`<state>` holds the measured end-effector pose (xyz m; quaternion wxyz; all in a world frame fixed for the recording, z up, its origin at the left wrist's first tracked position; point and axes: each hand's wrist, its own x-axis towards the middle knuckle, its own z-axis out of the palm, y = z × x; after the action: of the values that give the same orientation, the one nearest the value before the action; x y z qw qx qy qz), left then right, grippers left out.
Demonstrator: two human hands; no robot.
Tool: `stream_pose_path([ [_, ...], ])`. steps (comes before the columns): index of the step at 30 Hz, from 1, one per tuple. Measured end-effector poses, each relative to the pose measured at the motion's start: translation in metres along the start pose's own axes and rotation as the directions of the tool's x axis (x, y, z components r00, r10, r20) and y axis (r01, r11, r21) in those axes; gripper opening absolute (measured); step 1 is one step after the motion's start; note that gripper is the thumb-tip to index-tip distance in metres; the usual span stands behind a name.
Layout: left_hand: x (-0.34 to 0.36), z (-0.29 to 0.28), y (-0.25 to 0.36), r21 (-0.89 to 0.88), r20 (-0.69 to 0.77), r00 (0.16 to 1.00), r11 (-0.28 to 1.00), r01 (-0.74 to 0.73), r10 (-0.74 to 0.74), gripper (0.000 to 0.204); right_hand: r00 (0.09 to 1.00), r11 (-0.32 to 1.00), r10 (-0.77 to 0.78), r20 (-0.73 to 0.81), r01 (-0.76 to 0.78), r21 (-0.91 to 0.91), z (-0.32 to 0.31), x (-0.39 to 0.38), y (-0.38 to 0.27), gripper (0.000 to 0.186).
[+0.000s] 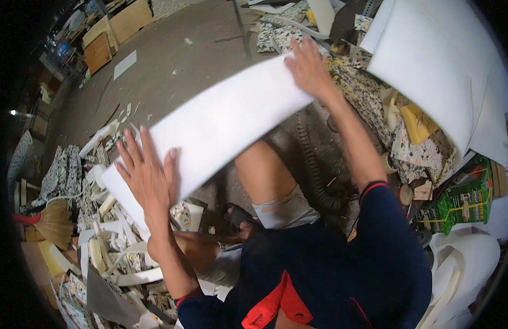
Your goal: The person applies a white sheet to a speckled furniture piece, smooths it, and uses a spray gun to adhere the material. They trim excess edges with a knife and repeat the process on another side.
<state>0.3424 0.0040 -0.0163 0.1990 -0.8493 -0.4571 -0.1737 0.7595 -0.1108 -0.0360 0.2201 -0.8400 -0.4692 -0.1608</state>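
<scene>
A long white foam strip lies slantwise in front of me, across my raised knee, from near left to far right. Toward its left end my left hand rests flat on top, fingers spread and thumb apart. My right hand lies over the far right end, with its fingers stretched toward the end edge. Both palms face the strip, and neither hand is seen wrapped round it. The strip's underside is hidden.
Foam offcuts are heaped at the left beside a straw broom. Speckled foam pieces and large white sheets stand on the right. A ribbed hose runs along the floor by my knee. Green packets lie at the right.
</scene>
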Motion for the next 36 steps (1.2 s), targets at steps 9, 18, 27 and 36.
stream_pose_path([
  [9, 0.089, 0.016, -0.069, -0.125, 0.195, 0.980, 0.990, 0.064, -0.038, 0.067, 0.908, 0.388, 0.037, 0.418, -0.398, 0.831, -0.023, 0.053, 0.002, 0.068],
  [18, 0.112, 0.033, -0.084, -0.125, 0.199, 0.980, 0.992, 0.019, 0.006, 0.066, 0.966, 0.275, 0.183, 0.185, -0.231, 0.933, 0.004, 0.045, 0.000, 0.034],
  [27, 0.116, 0.030, -0.078, -0.148, 0.152, 0.986, 0.988, -0.048, 0.071, 0.065, 0.961, 0.316, 0.184, 0.204, -0.255, 0.914, -0.004, 0.050, 0.009, 0.052],
  [36, 0.110, 0.072, -0.122, -0.098, -0.154, 0.882, 0.882, -0.461, 0.444, 0.063, 0.933, 0.715, 0.211, 0.291, -0.350, 0.605, -0.029, -0.195, 0.098, 0.040],
])
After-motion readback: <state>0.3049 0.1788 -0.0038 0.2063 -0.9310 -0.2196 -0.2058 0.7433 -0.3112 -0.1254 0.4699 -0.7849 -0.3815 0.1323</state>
